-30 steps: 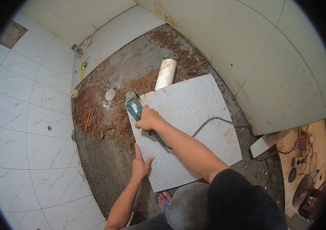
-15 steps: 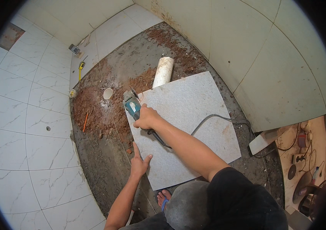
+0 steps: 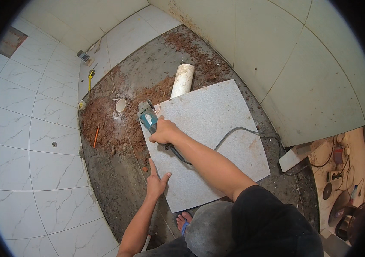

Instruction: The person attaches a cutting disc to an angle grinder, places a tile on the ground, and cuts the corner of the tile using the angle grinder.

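Note:
My right hand [image 3: 165,130] is closed round the body of a teal and grey angle grinder [image 3: 149,120]. The grinder's disc [image 3: 150,103] is at the far left corner of a large pale grey tile [image 3: 217,128], beside a curved orange-brown line marked there. A black cord [image 3: 227,137] trails from the tool across the tile to the right. At the tile's left edge rests my left hand [image 3: 156,183], thumb on the upper face and fingers stretched along the side. The tile lies tilted, its far edge against a white pipe [image 3: 183,80].
Reddish soil [image 3: 111,122] covers part of the rough floor, with a pipe opening [image 3: 120,105] and an orange pencil-like stick [image 3: 96,137] in it. A yellow tape measure [image 3: 91,75] lies on white tiles at left. A power strip [image 3: 334,176] and a fan [image 3: 347,222] stand at right.
Almost nothing differs. Both hands, the grinder and the tile keep their places.

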`<state>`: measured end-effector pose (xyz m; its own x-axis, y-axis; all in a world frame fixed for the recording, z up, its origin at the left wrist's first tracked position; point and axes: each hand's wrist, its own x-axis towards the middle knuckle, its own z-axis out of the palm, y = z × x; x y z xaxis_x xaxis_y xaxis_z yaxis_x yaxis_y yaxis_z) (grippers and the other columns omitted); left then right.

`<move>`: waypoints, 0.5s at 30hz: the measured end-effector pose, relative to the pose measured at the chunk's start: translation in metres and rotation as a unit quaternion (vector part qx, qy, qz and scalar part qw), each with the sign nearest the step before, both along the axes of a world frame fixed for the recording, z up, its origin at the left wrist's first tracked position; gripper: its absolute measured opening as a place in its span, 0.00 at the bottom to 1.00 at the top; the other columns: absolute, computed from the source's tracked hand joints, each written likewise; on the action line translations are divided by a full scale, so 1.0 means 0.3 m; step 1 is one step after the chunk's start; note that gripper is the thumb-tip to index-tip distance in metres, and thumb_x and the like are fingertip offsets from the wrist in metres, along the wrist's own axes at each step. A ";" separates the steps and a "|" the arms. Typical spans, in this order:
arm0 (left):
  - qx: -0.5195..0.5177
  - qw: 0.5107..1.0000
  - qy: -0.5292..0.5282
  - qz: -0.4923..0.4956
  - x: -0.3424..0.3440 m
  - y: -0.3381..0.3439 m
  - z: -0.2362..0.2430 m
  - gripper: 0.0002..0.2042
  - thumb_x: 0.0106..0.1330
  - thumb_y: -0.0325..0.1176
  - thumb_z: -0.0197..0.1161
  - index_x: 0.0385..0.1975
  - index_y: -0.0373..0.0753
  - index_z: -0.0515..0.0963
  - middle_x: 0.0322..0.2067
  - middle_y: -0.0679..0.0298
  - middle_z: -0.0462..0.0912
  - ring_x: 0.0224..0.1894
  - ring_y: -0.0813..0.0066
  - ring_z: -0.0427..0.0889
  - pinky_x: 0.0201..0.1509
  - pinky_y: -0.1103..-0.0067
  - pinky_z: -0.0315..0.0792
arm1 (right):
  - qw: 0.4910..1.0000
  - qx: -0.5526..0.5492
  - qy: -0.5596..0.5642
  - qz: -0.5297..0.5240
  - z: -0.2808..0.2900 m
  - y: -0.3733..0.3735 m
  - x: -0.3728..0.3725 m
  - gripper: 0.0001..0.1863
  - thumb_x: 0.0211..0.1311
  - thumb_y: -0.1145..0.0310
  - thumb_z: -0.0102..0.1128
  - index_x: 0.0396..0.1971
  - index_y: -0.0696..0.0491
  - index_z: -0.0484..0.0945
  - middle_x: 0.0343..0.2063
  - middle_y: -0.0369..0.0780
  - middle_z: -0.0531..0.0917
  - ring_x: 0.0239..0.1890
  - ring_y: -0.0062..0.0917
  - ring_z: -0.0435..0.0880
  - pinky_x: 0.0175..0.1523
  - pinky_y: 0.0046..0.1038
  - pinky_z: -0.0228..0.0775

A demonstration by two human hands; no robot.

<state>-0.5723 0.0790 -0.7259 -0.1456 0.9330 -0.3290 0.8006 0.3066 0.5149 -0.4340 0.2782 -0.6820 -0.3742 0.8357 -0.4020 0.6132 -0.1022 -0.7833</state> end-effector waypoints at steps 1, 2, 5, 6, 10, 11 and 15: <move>0.003 1.000 0.002 -0.001 -0.001 0.000 0.000 0.53 0.65 0.42 0.69 0.77 0.34 0.33 0.51 0.30 0.80 0.52 0.38 0.83 0.57 0.61 0.76 | 1.000 0.000 0.002 0.000 0.002 -0.002 0.001 0.49 0.38 0.58 0.78 0.58 0.70 0.64 0.50 0.59 0.82 0.53 0.49 0.84 0.59 0.38 0.77; 0.002 1.000 0.003 0.000 -0.003 -0.001 0.000 0.53 0.65 0.42 0.69 0.77 0.34 0.33 0.51 0.30 0.80 0.52 0.38 0.83 0.57 0.61 0.76 | 1.000 0.001 0.004 -0.001 0.004 -0.004 0.001 0.49 0.38 0.58 0.77 0.58 0.71 0.64 0.50 0.59 0.82 0.53 0.49 0.84 0.59 0.38 0.77; -0.010 1.000 -0.004 0.003 0.003 0.001 0.001 0.53 0.65 0.42 0.69 0.77 0.34 0.33 0.51 0.30 0.79 0.53 0.38 0.83 0.57 0.61 0.76 | 1.000 0.001 0.001 -0.001 0.004 -0.007 0.010 0.49 0.37 0.58 0.77 0.58 0.71 0.64 0.50 0.60 0.82 0.53 0.50 0.84 0.58 0.38 0.78; -0.005 1.000 -0.009 0.001 0.000 0.001 -0.001 0.53 0.65 0.42 0.69 0.77 0.34 0.33 0.51 0.30 0.80 0.53 0.38 0.83 0.57 0.61 0.77 | 1.000 0.001 0.001 -0.001 0.003 -0.008 0.010 0.49 0.37 0.58 0.77 0.58 0.71 0.64 0.50 0.60 0.82 0.53 0.50 0.84 0.58 0.38 0.78; 0.005 1.000 -0.010 -0.004 -0.004 0.000 -0.005 0.53 0.66 0.42 0.69 0.77 0.34 0.33 0.50 0.30 0.80 0.52 0.38 0.83 0.56 0.61 0.77 | 1.000 0.006 0.002 0.001 0.008 -0.011 0.010 0.50 0.38 0.58 0.77 0.58 0.72 0.64 0.49 0.60 0.82 0.53 0.50 0.84 0.58 0.38 0.78; 0.005 1.000 -0.010 -0.004 -0.005 0.000 -0.004 0.53 0.66 0.42 0.69 0.77 0.34 0.33 0.50 0.30 0.80 0.52 0.38 0.83 0.56 0.61 0.77 | 1.000 0.006 0.002 0.002 0.011 -0.011 0.010 0.50 0.38 0.58 0.77 0.58 0.72 0.64 0.49 0.60 0.82 0.52 0.50 0.84 0.57 0.37 0.78; 0.001 1.000 0.001 -0.006 -0.003 -0.002 -0.003 0.53 0.66 0.43 0.68 0.77 0.33 0.32 0.50 0.30 0.80 0.51 0.37 0.83 0.55 0.61 0.77 | 1.000 0.005 0.004 0.004 0.007 -0.008 0.010 0.51 0.38 0.57 0.77 0.59 0.72 0.64 0.49 0.60 0.82 0.52 0.50 0.84 0.57 0.37 0.78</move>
